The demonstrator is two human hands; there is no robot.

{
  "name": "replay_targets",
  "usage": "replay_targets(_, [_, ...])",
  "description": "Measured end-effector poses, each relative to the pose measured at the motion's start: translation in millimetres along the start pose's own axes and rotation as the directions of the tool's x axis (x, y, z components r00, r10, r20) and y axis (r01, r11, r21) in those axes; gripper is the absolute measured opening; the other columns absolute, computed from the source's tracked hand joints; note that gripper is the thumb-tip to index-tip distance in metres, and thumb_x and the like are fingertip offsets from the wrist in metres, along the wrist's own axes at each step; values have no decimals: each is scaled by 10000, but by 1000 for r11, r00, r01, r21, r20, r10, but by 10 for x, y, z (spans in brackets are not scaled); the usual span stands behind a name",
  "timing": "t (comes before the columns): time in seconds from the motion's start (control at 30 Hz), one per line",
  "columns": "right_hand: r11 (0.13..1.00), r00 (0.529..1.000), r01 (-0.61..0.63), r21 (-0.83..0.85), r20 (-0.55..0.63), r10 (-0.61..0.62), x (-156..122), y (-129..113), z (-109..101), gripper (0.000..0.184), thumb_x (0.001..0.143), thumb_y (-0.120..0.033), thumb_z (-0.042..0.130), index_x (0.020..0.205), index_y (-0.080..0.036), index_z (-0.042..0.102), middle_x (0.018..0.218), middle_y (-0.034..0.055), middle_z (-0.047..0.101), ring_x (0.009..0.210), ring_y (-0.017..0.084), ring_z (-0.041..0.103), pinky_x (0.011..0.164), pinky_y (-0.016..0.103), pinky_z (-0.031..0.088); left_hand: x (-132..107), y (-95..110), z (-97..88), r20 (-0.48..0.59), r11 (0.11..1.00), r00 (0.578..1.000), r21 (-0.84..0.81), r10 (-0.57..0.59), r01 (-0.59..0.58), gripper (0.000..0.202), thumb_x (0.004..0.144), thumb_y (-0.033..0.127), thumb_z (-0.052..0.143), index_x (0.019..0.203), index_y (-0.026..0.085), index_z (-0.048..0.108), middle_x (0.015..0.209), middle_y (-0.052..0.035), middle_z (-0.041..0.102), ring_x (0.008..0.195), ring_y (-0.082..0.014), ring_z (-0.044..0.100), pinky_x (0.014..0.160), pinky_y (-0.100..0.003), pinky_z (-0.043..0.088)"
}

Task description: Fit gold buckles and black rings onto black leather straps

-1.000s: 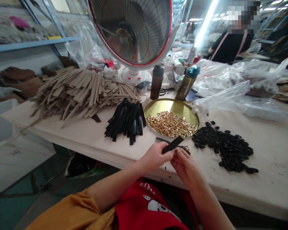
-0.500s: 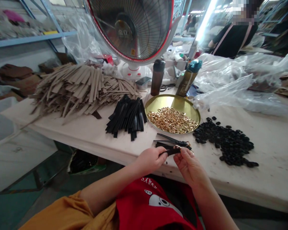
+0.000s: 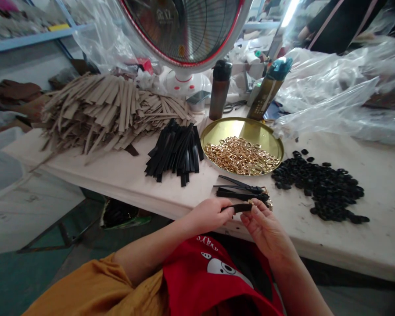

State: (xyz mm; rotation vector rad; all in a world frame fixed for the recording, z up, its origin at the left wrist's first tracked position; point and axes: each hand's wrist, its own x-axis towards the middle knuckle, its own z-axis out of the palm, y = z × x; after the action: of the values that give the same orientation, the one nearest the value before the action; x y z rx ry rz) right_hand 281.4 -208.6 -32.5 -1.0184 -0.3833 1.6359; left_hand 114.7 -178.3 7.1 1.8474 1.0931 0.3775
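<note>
Between my hands, just over the table's front edge, a short black strap (image 3: 239,208) is stretched almost level. My left hand (image 3: 213,215) is closed on its left end. The fingers of my right hand (image 3: 263,224) pinch its right end, where a bit of gold metal shows; they hide most of it. Right behind lie several black straps with gold buckles (image 3: 242,192). Beyond them a round gold tray (image 3: 245,125) holds a heap of small gold buckles (image 3: 242,154). Loose black straps (image 3: 174,151) are piled to its left, and small black loops (image 3: 325,188) to its right.
A big heap of grey-brown strips (image 3: 108,114) covers the table's left part. At the back stand a fan (image 3: 187,39), a dark bottle (image 3: 220,92), a teal-capped bottle (image 3: 266,94) and scissors (image 3: 233,105). Plastic bags (image 3: 342,96) lie back right. A person (image 3: 342,26) stands beyond.
The camera view has tilted downward a little. The strap stays in both hands; my right fingers have closed further over its gold end, which showed more before.
</note>
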Motion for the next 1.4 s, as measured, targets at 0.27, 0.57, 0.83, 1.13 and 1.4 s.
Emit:
replay_targets(0.27, [986, 999, 32, -162, -17, -35, -37, 181, 45, 178, 634, -280, 736, 768, -222, 635, 733, -42, 622, 627, 85, 558, 606, 203, 478, -2, -52, 48, 32, 995, 999, -102, 25, -22, 214, 824, 243, 372, 777, 144, 556, 706, 2, 555, 665, -111, 494, 592, -199, 382])
replay_targets(0.57, [871, 966, 180, -456, -87, -245, -116, 166, -16, 284, 723, -352, 654, 986, -255, 607, 809, -29, 606, 644, 90, 535, 617, 207, 442, -69, -102, 145, 43, 975, 999, -221, -13, 22, 165, 806, 262, 430, 908, 154, 501, 804, -17, 585, 736, -134, 539, 666, -241, 428])
replay_targets(0.83, [884, 976, 170, -435, -47, -211, -174, 362, 22, 218, 696, -394, 659, 787, -200, 622, 699, -9, 611, 637, 125, 531, 622, 254, 429, -56, -135, 225, 120, 921, 989, -369, -91, 130, 212, 804, 352, 470, 882, 156, 467, 762, -10, 594, 528, -79, 505, 521, -209, 411])
replay_targets(1.13, [981, 999, -14, -193, -38, 6, -146, 266, 40, 186, 707, -353, 657, 688, -192, 566, 607, -33, 548, 535, 99, 485, 534, 228, 419, 14, -185, 370, 116, 859, 977, -467, -179, 212, 200, 811, 344, 421, 806, 150, 471, 655, 8, 579, 456, -57, 432, 451, -179, 341])
replay_targets(1.4, [986, 993, -99, -132, 50, 107, -158, 233, 14, 168, 710, -330, 656, 691, -180, 583, 610, -12, 584, 553, 112, 526, 558, 247, 448, -11, -189, 385, 156, 822, 973, -522, -170, 227, 219, 819, 358, 412, 788, 152, 479, 610, 34, 533, 447, -53, 375, 455, -183, 303])
